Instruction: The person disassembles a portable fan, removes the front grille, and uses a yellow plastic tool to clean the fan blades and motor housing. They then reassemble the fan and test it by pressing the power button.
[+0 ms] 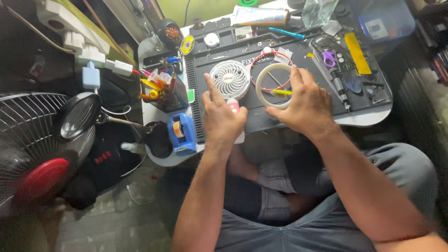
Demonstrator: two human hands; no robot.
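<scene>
Two hands work over the dark work mat (pixel 298 51): the right hand (pixel 305 105) has its fingers closed on one pale tape ring (pixel 268 86), held just above the mat. The left hand (pixel 221 116), fingers spread loose, rests on the handle of one small white fan (pixel 229 79). One red ring (pixel 261 60) lies behind; one blue tape dispenser (pixel 183 134) sits left.

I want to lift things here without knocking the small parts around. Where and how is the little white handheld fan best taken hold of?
Grip the handheld fan by its handle, coming from the near edge of the work mat. The round grille head is wide and lies flat, while the narrow handle points toward the person, under the left hand. The right hand holds a tape ring just beside it.
</scene>
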